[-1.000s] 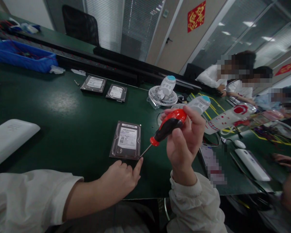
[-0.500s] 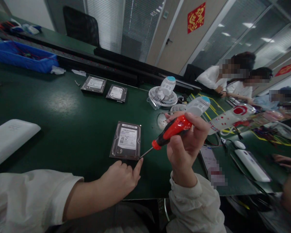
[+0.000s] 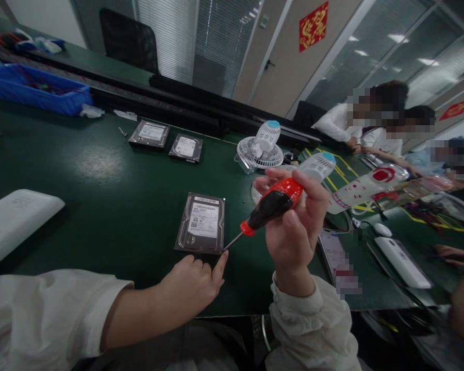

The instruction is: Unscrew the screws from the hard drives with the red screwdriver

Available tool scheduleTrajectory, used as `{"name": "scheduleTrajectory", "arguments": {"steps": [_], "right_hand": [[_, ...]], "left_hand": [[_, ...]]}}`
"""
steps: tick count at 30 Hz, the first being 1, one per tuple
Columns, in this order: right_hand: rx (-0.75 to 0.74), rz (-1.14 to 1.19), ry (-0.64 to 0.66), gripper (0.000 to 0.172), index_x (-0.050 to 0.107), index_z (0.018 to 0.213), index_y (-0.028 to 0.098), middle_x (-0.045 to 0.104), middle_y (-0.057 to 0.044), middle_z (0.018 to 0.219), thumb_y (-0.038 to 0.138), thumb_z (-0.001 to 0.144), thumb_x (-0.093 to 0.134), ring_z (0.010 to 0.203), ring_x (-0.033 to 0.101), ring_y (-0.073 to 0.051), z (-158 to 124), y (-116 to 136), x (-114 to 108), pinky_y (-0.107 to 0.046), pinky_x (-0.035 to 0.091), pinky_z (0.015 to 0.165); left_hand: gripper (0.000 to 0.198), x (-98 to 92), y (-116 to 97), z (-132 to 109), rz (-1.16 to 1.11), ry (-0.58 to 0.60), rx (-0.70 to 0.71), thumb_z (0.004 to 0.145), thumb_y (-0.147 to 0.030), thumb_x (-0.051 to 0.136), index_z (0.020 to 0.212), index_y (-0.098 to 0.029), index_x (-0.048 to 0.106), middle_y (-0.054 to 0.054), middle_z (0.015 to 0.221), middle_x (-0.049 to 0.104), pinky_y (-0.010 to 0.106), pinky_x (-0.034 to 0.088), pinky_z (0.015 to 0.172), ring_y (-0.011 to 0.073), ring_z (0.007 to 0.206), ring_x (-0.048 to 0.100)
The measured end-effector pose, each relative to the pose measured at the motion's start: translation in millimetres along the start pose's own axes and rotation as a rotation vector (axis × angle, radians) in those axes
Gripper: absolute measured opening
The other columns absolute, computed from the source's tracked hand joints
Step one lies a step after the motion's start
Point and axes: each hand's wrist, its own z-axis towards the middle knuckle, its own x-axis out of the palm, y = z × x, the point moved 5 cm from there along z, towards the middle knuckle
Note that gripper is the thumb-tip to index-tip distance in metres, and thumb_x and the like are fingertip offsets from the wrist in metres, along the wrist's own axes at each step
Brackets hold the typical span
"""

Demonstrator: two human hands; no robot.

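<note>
Grey HDD (image 3: 200, 223), beyond L hand (image 3: 193, 283), left of R hand (image 3: 298, 234)

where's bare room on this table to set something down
Bare: between the white object and the near hard drive, and between that drive and the farther drives. Crowded: beyond and right of the right hand, with fans and a phone.

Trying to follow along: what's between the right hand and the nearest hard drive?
In the head view: a screwdriver, its shaft slanting toward the hard drive.
</note>
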Motion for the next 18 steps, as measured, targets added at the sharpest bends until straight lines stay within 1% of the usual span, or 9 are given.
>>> {"name": "scheduleTrajectory", "arguments": {"steps": [1, 3, 6, 8, 10, 12, 13, 15, 18], "right_hand": [[0.008, 0.032, 0.027, 0.044, 0.057, 0.14, 0.033, 0.063, -0.007, 0.136, 0.033, 0.096, 0.056, 0.119, 0.067, -0.026, 0.1, -0.4, 1.3, -0.056, 0.058, 0.106], [0.004, 0.033, 0.039, 0.046, 0.056, 0.143, 0.033, 0.066, -0.007, 0.131, 0.03, 0.096, 0.056, 0.116, 0.068, -0.025, 0.2, -0.7, 2.6, -0.054, 0.06, 0.102], [-0.038, -0.081, -0.056, 0.048, 0.06, 0.138, 0.038, 0.066, -0.004, 0.115, 0.032, 0.09, 0.068, 0.101, 0.067, -0.022, -0.3, 0.4, -0.3, -0.045, 0.066, 0.086], [-0.065, -0.143, -0.098, 0.047, 0.061, 0.135, 0.04, 0.064, -0.004, 0.116, 0.039, 0.089, 0.071, 0.099, 0.066, -0.022, -0.8, 1.9, -1.7, -0.044, 0.067, 0.08], [-0.043, -0.147, -0.057, 0.045, 0.059, 0.138, 0.039, 0.064, -0.005, 0.125, 0.043, 0.094, 0.062, 0.106, 0.067, -0.025, -0.7, 2.0, 0.4, -0.048, 0.066, 0.085], [0.005, -0.116, 0.003, 0.044, 0.055, 0.143, 0.037, 0.064, -0.006, 0.135, 0.04, 0.099, 0.051, 0.116, 0.067, -0.028, -0.6, 1.6, 3.7, -0.054, 0.064, 0.093], [0.022, -0.104, 0.016, 0.045, 0.054, 0.144, 0.037, 0.064, -0.006, 0.136, 0.038, 0.1, 0.049, 0.119, 0.066, -0.028, -0.7, 1.8, 4.8, -0.055, 0.063, 0.096], [0.025, -0.089, -0.013, 0.048, 0.053, 0.145, 0.037, 0.066, -0.006, 0.13, 0.034, 0.098, 0.055, 0.116, 0.067, -0.027, -0.8, 2.9, 4.7, -0.053, 0.063, 0.094], [-0.013, -0.072, -0.093, 0.053, 0.058, 0.138, 0.037, 0.064, -0.005, 0.113, 0.029, 0.087, 0.072, 0.1, 0.068, -0.024, -0.8, 4.9, 1.8, -0.045, 0.065, 0.081]], "left_hand": [[0.053, 0.2, 0.2, 0.1, 0.001, 0.005, -0.001, 0.096, -0.031, 0.069, 0.142, -0.005, 0.063, 0.003, 0.059, 0.067, 0.033, 0.035, 0.051, 0.018, 0.052, 0.066], [0.054, 0.2, 0.5, 0.8, 0.0, 0.005, 0.001, 0.095, -0.031, 0.07, 0.142, -0.005, 0.063, 0.002, 0.059, 0.067, 0.033, 0.035, 0.05, 0.0182, 0.052, 0.066], [0.054, -0.5, 0.9, 2.5, -0.007, -0.013, -0.001, 0.094, -0.031, 0.071, 0.14, -0.004, 0.064, 0.003, 0.059, 0.067, 0.034, 0.036, 0.05, 0.0186, 0.052, 0.066], [0.054, -1.1, 0.8, 3.2, -0.013, -0.022, -0.001, 0.094, -0.031, 0.071, 0.139, -0.004, 0.065, 0.003, 0.059, 0.067, 0.034, 0.036, 0.05, 0.0187, 0.052, 0.066], [0.053, -1.7, 0.6, 3.0, -0.016, -0.027, 0.0, 0.094, -0.033, 0.071, 0.139, -0.004, 0.065, 0.002, 0.058, 0.067, 0.034, 0.036, 0.049, 0.0187, 0.051, 0.066], [0.054, -1.7, 0.4, 2.3, -0.016, -0.025, -0.006, 0.094, -0.034, 0.072, 0.138, -0.004, 0.066, 0.002, 0.057, 0.067, 0.034, 0.036, 0.049, 0.0186, 0.05, 0.066], [0.054, -1.5, 0.4, 1.9, -0.015, -0.022, -0.01, 0.094, -0.034, 0.072, 0.139, -0.005, 0.066, 0.002, 0.057, 0.067, 0.033, 0.036, 0.049, 0.0185, 0.05, 0.066], [0.053, -1.0, 0.3, 1.3, -0.011, -0.018, -0.012, 0.094, -0.034, 0.071, 0.139, -0.006, 0.066, 0.002, 0.057, 0.067, 0.033, 0.035, 0.049, 0.0182, 0.05, 0.066], [0.054, 0.1, 0.1, 1.5, 0.002, -0.024, -0.004, 0.093, -0.032, 0.071, 0.14, -0.007, 0.065, 0.002, 0.058, 0.067, 0.033, 0.035, 0.049, 0.0182, 0.051, 0.066]]}}
